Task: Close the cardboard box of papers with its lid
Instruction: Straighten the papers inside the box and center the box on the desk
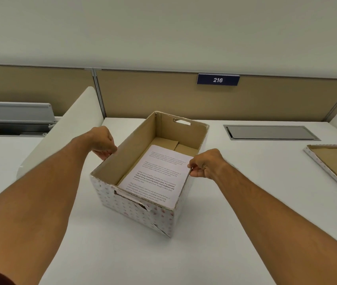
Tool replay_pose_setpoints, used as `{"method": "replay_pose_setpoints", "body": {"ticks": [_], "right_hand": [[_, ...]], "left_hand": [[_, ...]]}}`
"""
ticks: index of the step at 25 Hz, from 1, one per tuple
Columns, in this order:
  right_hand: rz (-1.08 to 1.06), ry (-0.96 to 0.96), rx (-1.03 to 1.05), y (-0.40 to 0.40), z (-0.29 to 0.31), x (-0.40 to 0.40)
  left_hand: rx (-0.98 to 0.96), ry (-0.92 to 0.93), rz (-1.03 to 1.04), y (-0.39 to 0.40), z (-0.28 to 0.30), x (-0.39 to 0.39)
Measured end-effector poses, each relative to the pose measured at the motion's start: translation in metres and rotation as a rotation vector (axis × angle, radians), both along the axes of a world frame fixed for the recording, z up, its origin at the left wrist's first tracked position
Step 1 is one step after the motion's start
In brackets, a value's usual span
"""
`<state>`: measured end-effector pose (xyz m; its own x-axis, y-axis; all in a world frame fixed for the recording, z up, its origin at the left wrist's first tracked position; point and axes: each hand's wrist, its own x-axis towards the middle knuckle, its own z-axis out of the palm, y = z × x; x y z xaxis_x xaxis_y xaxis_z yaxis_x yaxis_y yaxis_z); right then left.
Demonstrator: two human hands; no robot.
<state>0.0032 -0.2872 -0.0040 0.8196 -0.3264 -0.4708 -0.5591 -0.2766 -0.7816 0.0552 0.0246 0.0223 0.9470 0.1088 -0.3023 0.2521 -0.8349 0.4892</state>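
Observation:
An open cardboard box (134,210), white with small pink marks outside and brown inside, stands on the white desk in front of me. A stack of printed papers (157,175) lies inside it. My left hand (102,144) pinches the top edge of the box's left wall. On the opposite side, my right hand (205,163) grips the rim of the right wall. The lid (332,159) lies upside down on the desk at the far right, brown inside showing, partly cut off by the frame's edge.
A grey cable hatch (270,132) is set into the desk behind the lid. White side dividers (60,136) stand left and right. A tan partition with a blue sign reading 216 (218,79) closes the back.

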Motion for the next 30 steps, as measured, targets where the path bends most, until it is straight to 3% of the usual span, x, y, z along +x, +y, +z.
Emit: {"method": "replay_pose_setpoints", "body": {"ticks": [5, 15, 30], "right_hand": [[0.000, -0.068, -0.063, -0.026, -0.001, -0.013], [0.003, -0.228, -0.237, -0.109, 0.023, -0.026], [0.218, -0.352, -0.465, -0.310, 0.022, -0.014]], "left_hand": [[0.033, -0.052, 0.006, -0.026, 0.002, -0.020], [-0.077, -0.148, 0.062, -0.107, 0.026, -0.057], [-0.135, -0.138, 0.278, -0.324, 0.001, -0.123]]}}
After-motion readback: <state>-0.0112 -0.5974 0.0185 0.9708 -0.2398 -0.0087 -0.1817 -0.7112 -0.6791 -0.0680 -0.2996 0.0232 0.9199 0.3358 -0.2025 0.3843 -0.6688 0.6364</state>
